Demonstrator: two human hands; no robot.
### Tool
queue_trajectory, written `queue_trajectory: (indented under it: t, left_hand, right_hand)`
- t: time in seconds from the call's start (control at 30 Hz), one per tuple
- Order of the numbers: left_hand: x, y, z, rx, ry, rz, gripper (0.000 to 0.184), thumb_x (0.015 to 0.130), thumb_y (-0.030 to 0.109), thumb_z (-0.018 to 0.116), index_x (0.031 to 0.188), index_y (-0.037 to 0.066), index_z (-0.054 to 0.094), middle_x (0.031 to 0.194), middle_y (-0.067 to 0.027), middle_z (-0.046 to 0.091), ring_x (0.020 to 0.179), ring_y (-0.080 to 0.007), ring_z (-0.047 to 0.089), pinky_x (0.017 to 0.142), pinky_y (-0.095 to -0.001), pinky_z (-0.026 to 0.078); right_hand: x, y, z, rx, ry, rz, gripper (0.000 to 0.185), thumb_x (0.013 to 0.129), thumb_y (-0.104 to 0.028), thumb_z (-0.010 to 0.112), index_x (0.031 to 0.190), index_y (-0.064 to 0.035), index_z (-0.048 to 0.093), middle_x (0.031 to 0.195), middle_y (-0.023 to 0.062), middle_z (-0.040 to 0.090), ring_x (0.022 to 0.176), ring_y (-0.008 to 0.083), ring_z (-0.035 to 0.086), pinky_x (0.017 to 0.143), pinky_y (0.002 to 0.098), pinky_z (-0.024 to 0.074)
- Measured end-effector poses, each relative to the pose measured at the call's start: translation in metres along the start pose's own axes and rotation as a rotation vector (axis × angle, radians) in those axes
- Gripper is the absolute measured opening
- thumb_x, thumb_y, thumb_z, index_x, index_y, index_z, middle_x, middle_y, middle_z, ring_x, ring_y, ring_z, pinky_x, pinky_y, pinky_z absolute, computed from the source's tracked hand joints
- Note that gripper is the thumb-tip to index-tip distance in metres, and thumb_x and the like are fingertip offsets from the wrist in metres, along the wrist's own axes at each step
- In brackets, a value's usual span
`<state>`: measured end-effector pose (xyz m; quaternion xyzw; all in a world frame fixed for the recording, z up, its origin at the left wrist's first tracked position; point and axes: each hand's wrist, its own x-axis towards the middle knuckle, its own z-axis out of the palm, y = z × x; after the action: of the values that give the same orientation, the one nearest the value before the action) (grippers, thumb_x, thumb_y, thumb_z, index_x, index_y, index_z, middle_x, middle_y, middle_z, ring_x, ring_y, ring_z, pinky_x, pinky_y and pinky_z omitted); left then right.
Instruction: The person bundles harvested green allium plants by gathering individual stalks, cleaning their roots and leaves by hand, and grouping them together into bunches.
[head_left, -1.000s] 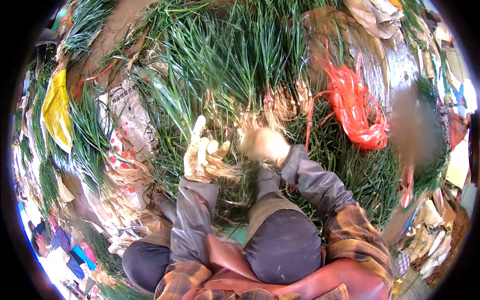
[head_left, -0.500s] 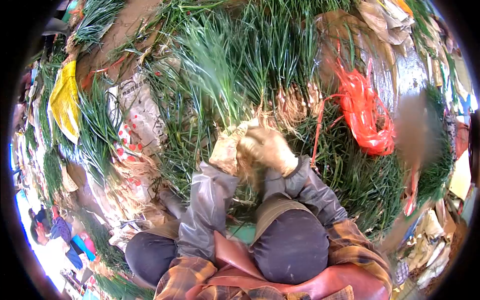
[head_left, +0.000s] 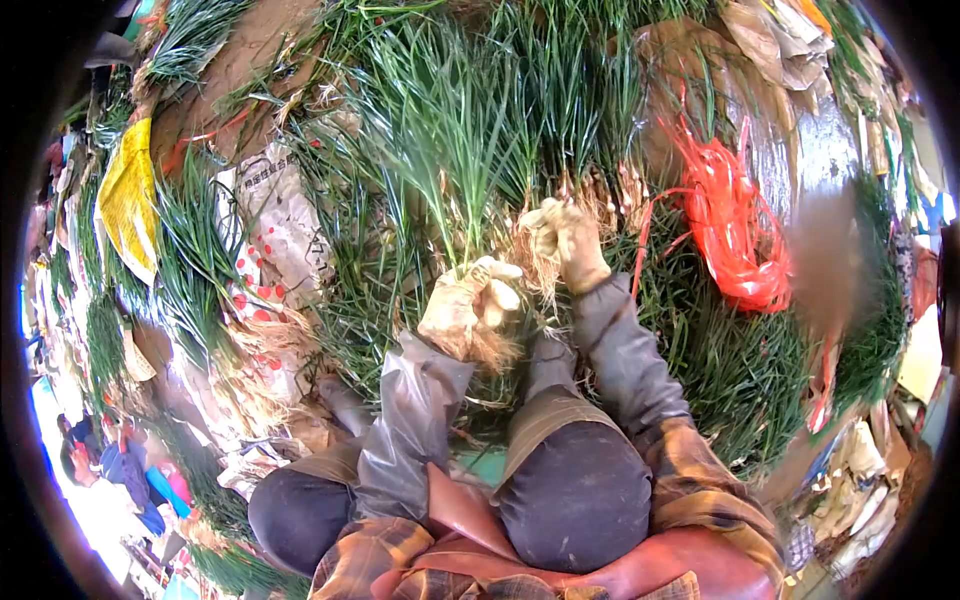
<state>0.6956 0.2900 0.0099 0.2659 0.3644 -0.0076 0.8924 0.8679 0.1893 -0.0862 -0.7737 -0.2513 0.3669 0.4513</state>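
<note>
While gripping the green bunch [head_left: 468,190] in the gloved left hand [head_left: 470,300], best to hold it closed around the stems just above the root tuft [head_left: 490,352], with leaves pointing away from the knees [head_left: 575,490] and roots hanging free. Located in front of the knees, above the loose leaves [head_left: 740,400], beside the row of greens [head_left: 545,100]. At the right hand [head_left: 565,238], curled fingers against pale roots [head_left: 543,280] close to that row; cannot tell whether firmly gripping, nor how many stems. Better to pinch low near the roots, draw gently without snapping leaves, and line up root ends evenly. Avoid squeezing hard enough to bruise the stems.

By count: two gloved hands; one bunch in the left; two knees; one tangle of red plastic strips [head_left: 735,240] to the right; on the left side, one printed sack [head_left: 285,210] with red dots and one yellow sack [head_left: 130,200]. Too much overlap for counting stems in the row, likewise among the loose leaves.
</note>
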Motion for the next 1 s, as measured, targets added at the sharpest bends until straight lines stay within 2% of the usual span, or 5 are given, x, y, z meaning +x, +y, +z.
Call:
queue_trajectory:
  t: [0.13, 0.33, 0.43, 0.67, 1.0]
  left_hand:
    - [0.001, -0.003, 0.001, 0.002, -0.021, -0.143, 0.032, 0.096, 0.022, 0.043, 0.104, -0.005, 0.058, 0.068, -0.0083, 0.063, 0.040, -0.0103, 0.045, 0.036, -0.0204, 0.031]
    - [-0.002, -0.003, -0.006, -0.085, -0.082, -0.034, 0.037, 0.096, 0.027, 0.043, 0.111, -0.003, 0.056, 0.070, -0.0086, 0.063, 0.040, -0.0084, 0.044, 0.036, -0.0209, 0.030]
    - [-0.003, 0.006, 0.012, 0.003, 0.135, 0.057, 0.030, 0.094, 0.027, 0.047, 0.110, 0.004, 0.058, 0.073, -0.0080, 0.066, 0.043, -0.0092, 0.049, 0.036, -0.0200, 0.034]
    - [0.012, -0.011, -0.007, 0.047, 0.265, 0.030, 0.026, 0.085, 0.008, 0.061, 0.110, 0.010, 0.061, 0.070, 0.0027, 0.058, 0.049, -0.0044, 0.045, 0.041, -0.0190, 0.037]
    - [0.010, -0.026, -0.008, 0.053, 0.382, 0.281, 0.029, 0.087, 0.011, 0.058, 0.116, 0.006, 0.058, 0.071, -0.0010, 0.062, 0.046, -0.0045, 0.045, 0.040, -0.0176, 0.033]
  right_hand:
    - [-0.031, -0.087, 0.010, 0.847, -0.210, 0.507, 0.012, 0.085, -0.016, 0.062, 0.083, -0.0042, 0.060, 0.068, 0.0000, 0.052, 0.059, 0.0070, 0.050, 0.048, 0.0204, 0.0417]
    - [-0.003, 0.028, 0.018, 0.894, 0.196, 0.094, 0.018, 0.088, -0.009, 0.051, 0.103, -0.0019, 0.054, 0.089, 0.0100, 0.057, 0.065, 0.0133, 0.056, 0.049, 0.0236, 0.0512]
    - [-0.022, -0.018, 0.006, -0.977, -0.391, -0.371, 0.015, 0.085, -0.022, 0.061, 0.090, -0.0089, 0.059, 0.078, 0.0008, 0.060, 0.065, 0.0131, 0.058, 0.061, 0.0227, 0.0505]
    - [-0.044, -0.098, 0.019, -0.254, 0.142, -0.324, 0.034, 0.072, -0.037, 0.072, 0.087, -0.0083, 0.060, 0.076, 0.0120, 0.061, 0.067, 0.0274, 0.060, 0.059, 0.0350, 0.0478]
    - [-0.024, -0.082, 0.033, 0.354, -0.211, 0.142, 0.023, 0.080, -0.016, 0.069, 0.095, 0.0002, 0.062, 0.081, 0.0062, 0.065, 0.072, 0.0102, 0.058, 0.063, 0.0236, 0.0468]
